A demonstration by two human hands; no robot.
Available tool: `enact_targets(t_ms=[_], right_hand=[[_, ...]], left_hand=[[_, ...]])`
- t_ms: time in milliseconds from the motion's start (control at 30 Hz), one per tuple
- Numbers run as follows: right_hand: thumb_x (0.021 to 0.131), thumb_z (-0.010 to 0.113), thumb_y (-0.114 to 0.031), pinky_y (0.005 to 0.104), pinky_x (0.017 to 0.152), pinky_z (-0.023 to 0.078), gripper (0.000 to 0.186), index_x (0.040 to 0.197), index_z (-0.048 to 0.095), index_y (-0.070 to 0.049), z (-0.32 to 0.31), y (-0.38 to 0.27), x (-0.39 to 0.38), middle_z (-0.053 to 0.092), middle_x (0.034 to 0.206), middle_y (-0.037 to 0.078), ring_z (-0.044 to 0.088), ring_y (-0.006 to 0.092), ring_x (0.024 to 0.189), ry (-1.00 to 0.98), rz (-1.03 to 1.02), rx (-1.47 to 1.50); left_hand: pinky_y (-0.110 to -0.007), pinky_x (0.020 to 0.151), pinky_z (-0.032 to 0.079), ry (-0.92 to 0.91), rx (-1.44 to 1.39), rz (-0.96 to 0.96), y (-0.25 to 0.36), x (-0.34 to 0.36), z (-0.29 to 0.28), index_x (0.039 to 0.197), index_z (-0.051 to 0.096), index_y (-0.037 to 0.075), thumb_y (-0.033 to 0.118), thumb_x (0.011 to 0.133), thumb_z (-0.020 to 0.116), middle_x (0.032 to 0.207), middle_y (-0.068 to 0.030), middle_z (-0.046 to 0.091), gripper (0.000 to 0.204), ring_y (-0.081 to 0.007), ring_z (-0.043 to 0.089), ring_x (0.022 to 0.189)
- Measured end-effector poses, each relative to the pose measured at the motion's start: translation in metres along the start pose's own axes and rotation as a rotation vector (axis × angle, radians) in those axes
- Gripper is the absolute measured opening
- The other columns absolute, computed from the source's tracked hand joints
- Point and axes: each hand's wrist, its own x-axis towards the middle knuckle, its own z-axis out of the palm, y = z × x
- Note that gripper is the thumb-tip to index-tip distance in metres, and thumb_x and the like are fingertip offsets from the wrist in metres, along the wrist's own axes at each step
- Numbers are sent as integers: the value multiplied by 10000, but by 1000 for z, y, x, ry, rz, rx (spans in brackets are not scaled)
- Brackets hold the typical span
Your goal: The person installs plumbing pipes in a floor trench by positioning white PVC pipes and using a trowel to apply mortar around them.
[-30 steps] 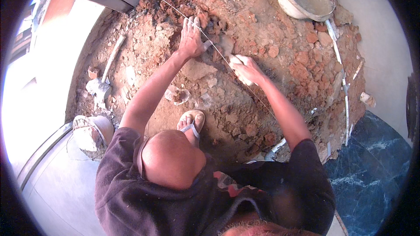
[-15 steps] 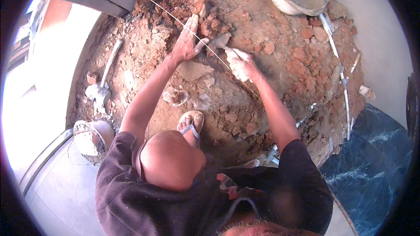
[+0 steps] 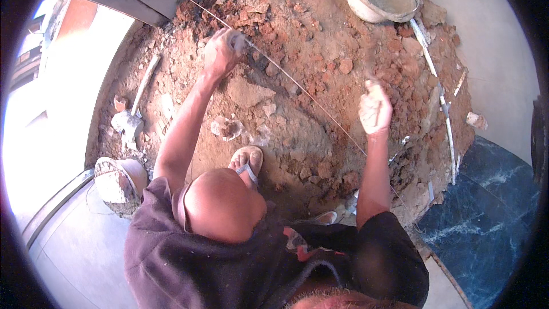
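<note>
My left hand [image 3: 221, 53] has curled, partly smeared fingers beside a taut string [image 3: 294, 83] stretched diagonally over broken reddish earth and rubble [image 3: 326, 34]; whatever lies under those fingers is too blurred to make out. Off to the right of the string, my right hand [image 3: 374, 109] is closed round the trowel, whose blade is a faint smear just beyond my fingers. My bare knee [image 3: 217, 206] is bent below, with my sandalled foot [image 3: 247, 163] on the dirt between my arms.
A dirty basin [image 3: 377, 3] sits at the upper right above white pipes [image 3: 445, 111]. A long-handled tool [image 3: 146, 83] and a white bucket [image 3: 120, 180] lie left, beside a bright doorway. Grey panels [image 3: 114, 3] border the top left; blue marble tiles [image 3: 480, 206] the lower right.
My left hand has drawn leftward along the string and its fingers have curled. My right hand, with the trowel, has swung right and slightly down, away from the string.
</note>
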Motion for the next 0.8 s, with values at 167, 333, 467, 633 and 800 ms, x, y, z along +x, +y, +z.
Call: enact_targets(t_ms=[167,333,467,633,800], right_hand=[[927,562,-305,264,376,397,382,1238,525,-87,84,52,34,521,643,11,492,105,448,197,252,-1195],[898,608,-334,287,404,425,365,1138,569,-62,98,72,103,559,662,22,513,108,467,148,365,-1524],[878,623,-339,307,427,449,352,1071,587,-46,117,100,143,573,653,37,533,128,477,175,350,-1533],[860,638,-321,331,436,457,305,984,602,-45,102,127,187,581,621,54,561,165,489,120,292,-1479],[849,651,-329,346,448,466,299,898,614,-36,105,152,227,592,612,71,581,184,486,82,231,-1318]], left_hand=[[-389,929,471,-43,104,42,-9,58,-3,1182,558,5,257,860,625,1133,-207,618,414,-336,599,1060],[-461,1000,430,-606,625,-130,-48,96,37,1461,205,75,204,783,714,1348,-240,477,857,-406,511,1201],[-480,972,453,-823,662,-192,-56,108,46,1488,114,113,140,765,707,1338,-245,483,936,-401,514,1203],[-452,972,464,-778,706,-102,-59,104,43,1482,111,74,213,639,839,1330,-281,473,1123,-424,537,1167],[-437,1003,447,-800,639,-151,-59,104,38,1494,76,78,262,600,873,1396,-309,388,1212,-435,500,1208]])
